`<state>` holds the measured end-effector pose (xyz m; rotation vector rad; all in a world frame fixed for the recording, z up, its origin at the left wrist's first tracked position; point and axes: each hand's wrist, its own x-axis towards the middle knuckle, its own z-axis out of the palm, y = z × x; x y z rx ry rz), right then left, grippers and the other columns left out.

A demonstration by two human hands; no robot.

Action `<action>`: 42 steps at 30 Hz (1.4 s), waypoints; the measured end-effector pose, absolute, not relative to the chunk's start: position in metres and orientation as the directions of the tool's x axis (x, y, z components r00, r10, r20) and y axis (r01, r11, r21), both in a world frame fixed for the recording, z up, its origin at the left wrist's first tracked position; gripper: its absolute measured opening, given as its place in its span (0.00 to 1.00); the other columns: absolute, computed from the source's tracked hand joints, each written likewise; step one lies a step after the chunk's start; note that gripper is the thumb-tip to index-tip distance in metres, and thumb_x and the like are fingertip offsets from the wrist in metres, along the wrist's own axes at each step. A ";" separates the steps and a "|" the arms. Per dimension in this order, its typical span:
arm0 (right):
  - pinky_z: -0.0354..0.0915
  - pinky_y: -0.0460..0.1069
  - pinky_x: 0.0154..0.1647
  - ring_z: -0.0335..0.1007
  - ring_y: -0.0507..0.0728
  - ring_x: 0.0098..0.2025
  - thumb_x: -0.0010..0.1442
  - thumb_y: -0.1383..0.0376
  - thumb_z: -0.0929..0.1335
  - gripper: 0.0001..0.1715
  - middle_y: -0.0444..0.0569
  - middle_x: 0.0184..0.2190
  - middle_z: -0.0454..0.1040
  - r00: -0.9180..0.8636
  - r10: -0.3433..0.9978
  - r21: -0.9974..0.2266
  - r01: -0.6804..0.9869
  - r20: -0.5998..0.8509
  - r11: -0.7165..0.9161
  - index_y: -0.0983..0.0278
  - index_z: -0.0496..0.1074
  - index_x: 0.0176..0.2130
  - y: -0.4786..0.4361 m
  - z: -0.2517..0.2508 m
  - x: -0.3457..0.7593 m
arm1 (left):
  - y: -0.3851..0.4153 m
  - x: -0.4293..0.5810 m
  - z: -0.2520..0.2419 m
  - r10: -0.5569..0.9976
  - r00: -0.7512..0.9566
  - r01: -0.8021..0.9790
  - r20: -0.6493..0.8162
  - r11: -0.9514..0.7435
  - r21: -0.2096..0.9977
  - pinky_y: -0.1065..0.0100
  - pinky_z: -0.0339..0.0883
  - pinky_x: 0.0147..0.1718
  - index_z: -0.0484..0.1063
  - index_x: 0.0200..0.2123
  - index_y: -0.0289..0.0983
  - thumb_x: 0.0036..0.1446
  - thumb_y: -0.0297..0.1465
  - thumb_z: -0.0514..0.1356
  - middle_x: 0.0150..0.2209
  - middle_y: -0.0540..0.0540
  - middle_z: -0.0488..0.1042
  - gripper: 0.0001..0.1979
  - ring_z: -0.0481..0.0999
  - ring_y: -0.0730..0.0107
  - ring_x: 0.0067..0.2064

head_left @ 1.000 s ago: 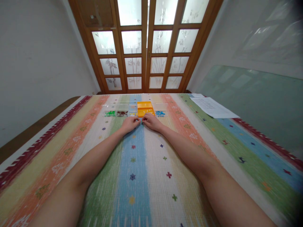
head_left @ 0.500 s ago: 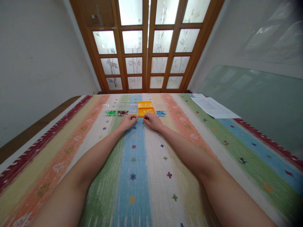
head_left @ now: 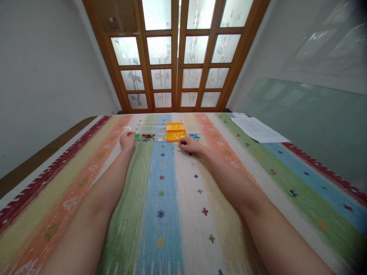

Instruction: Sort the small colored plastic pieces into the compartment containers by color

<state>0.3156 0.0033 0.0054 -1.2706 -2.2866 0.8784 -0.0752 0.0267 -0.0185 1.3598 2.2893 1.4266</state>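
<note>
My left hand [head_left: 127,140] is at the left end of the row of clear boxes, its fingers drawn together over the box with small green pieces [head_left: 137,136]. The hand covers part of that box, and anything between the fingertips is too small to make out. In front of the open orange box [head_left: 176,126], which has white pieces [head_left: 180,135] in it, my right hand [head_left: 189,146] rests low over the cloth. Its thumb and fingers are pinched together, with their contents hidden. A few tiny green bits [head_left: 173,148] lie on the cloth beside it.
Between my hands stand clear boxes with dark brown pieces [head_left: 148,136] and yellow pieces [head_left: 162,138]. Blue pieces [head_left: 195,136] are right of the orange box. Printed paper sheets [head_left: 256,129] lie at the far right of the striped tablecloth [head_left: 169,214].
My left hand has moved left, from the middle of the row to the green pieces. My right hand has shifted slightly right, uncovering more of the orange box.
</note>
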 end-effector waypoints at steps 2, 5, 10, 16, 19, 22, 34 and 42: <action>0.55 0.45 0.25 0.64 0.50 0.25 0.58 0.68 0.68 0.05 0.44 0.29 0.73 -0.584 0.811 -0.713 0.584 -0.037 0.388 0.62 0.72 0.38 0.003 0.008 0.317 | 0.028 -0.083 -0.020 0.709 -0.623 0.612 0.330 0.180 0.770 0.67 0.67 0.36 0.82 0.44 0.36 0.60 0.39 0.59 0.39 0.42 0.83 0.17 0.79 0.61 0.39; 0.56 0.45 0.26 0.64 0.50 0.27 0.55 0.69 0.69 0.07 0.43 0.29 0.72 -0.674 0.737 -0.692 0.550 -0.038 0.467 0.62 0.72 0.37 0.006 0.010 0.317 | 0.028 -0.091 -0.021 0.691 -0.645 0.606 0.325 0.204 0.769 0.66 0.67 0.35 0.81 0.43 0.36 0.60 0.40 0.59 0.37 0.41 0.82 0.16 0.79 0.60 0.38; 0.57 0.45 0.29 0.65 0.51 0.29 0.56 0.69 0.69 0.07 0.43 0.30 0.73 -0.716 0.698 -0.645 0.526 0.016 0.555 0.63 0.74 0.38 0.010 0.005 0.315 | 0.024 -0.089 -0.020 0.717 -0.606 0.644 0.344 0.189 0.741 0.66 0.65 0.35 0.81 0.41 0.35 0.60 0.39 0.59 0.36 0.41 0.82 0.16 0.78 0.59 0.38; 0.60 0.46 0.37 0.69 0.53 0.35 0.61 0.70 0.68 0.06 0.46 0.34 0.77 -0.690 0.696 -0.561 0.502 0.200 0.658 0.63 0.76 0.37 0.008 -0.003 0.306 | 0.016 -0.057 -0.010 0.807 -0.448 0.754 0.385 0.109 0.648 0.67 0.60 0.33 0.82 0.42 0.37 0.62 0.42 0.58 0.33 0.45 0.80 0.17 0.76 0.62 0.35; 0.59 0.46 0.38 0.68 0.53 0.36 0.62 0.70 0.69 0.05 0.46 0.34 0.77 -0.658 0.705 -0.514 0.522 0.266 0.681 0.63 0.76 0.37 0.007 -0.007 0.299 | 0.009 -0.030 -0.003 0.864 -0.302 0.812 0.404 0.011 0.583 0.67 0.59 0.32 0.82 0.41 0.37 0.62 0.42 0.58 0.31 0.46 0.79 0.17 0.74 0.63 0.33; 0.58 0.46 0.38 0.68 0.53 0.35 0.63 0.70 0.69 0.04 0.46 0.34 0.77 -0.628 0.721 -0.507 0.538 0.293 0.674 0.64 0.76 0.38 0.006 -0.011 0.293 | -0.001 -0.001 0.001 0.908 -0.101 0.843 0.407 -0.139 0.519 0.67 0.58 0.33 0.82 0.40 0.37 0.64 0.41 0.57 0.31 0.45 0.79 0.17 0.74 0.64 0.33; 0.59 0.47 0.41 0.70 0.54 0.38 0.67 0.68 0.68 0.05 0.47 0.36 0.78 -0.584 0.711 -0.524 0.493 0.393 0.694 0.64 0.77 0.39 0.008 -0.020 0.286 | -0.036 0.060 0.006 0.910 0.340 0.840 0.236 -0.407 0.359 0.67 0.64 0.37 0.83 0.46 0.42 0.64 0.37 0.60 0.32 0.47 0.81 0.14 0.77 0.62 0.36; 0.56 0.47 0.38 0.70 0.54 0.37 0.67 0.67 0.69 0.07 0.48 0.35 0.79 -0.524 0.760 -0.467 0.600 0.384 0.650 0.64 0.78 0.39 0.008 -0.020 0.287 | -0.044 0.074 0.003 0.892 0.393 0.835 0.223 -0.448 0.320 0.65 0.66 0.40 0.82 0.46 0.43 0.64 0.37 0.60 0.36 0.46 0.82 0.13 0.78 0.60 0.39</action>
